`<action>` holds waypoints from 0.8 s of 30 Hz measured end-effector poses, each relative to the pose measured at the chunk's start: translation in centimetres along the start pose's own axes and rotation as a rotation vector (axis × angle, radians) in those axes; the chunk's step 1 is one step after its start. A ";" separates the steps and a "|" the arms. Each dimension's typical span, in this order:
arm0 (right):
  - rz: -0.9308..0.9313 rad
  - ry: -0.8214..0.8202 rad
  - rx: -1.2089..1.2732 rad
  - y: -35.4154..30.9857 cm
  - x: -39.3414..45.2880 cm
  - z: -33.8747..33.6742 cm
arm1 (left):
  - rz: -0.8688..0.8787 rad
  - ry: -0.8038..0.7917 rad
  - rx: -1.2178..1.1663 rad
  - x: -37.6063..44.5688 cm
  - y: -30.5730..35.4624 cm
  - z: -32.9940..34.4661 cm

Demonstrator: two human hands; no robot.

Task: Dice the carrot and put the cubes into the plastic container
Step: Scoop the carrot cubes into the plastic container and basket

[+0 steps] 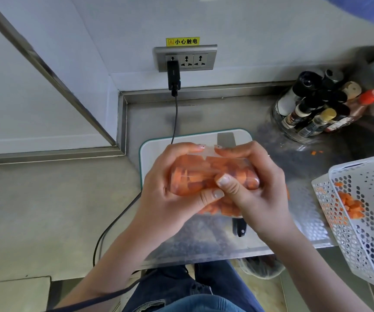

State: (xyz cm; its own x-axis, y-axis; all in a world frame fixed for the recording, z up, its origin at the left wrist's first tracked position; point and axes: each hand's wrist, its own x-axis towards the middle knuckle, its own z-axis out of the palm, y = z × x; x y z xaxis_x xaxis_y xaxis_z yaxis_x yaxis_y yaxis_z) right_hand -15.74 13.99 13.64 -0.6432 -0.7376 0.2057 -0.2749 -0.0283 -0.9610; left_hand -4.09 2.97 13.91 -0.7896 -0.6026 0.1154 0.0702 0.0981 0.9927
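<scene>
The plastic container (pixel 213 174) is being gripped by the left hand (pixel 170 190) and right hand (pixel 253 188) above the cutting board (pixel 156 149), long axis running left-right. It is being filled with carrot cubes (pixel 206 176). More cubes are lying in the white basket (pixel 366 212) at right.

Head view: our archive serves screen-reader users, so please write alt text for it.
Both hands, left hand and right hand, grip a clear plastic container packed with carrot cubes above a white cutting board. More cubes lie in a white perforated basket at right.
</scene>
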 end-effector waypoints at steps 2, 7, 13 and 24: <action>0.029 -0.011 0.009 0.2 0.1 0.0 | -0.017 0.022 -0.022 -0.1 -0.5 0.3; 0.278 -0.255 0.324 2.5 1.2 -1.2 | 0.016 0.041 0.144 -0.6 -2.6 0.3; 0.853 -0.589 0.612 6.9 3.7 -3.1 | 0.194 -0.162 0.561 0.7 -4.9 0.4; 0.333 -0.681 -0.481 13.5 15.0 -4.7 | -0.356 -0.197 0.516 14.3 -13.7 -0.9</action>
State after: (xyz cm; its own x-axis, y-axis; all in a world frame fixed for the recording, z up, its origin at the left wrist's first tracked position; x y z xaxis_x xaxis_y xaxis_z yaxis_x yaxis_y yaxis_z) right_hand -32.48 5.70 4.64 -0.2219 -0.9017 -0.3711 -0.5177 0.4315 -0.7388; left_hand -15.83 -7.70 2.01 -0.8111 -0.5165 -0.2746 -0.4787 0.3163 0.8190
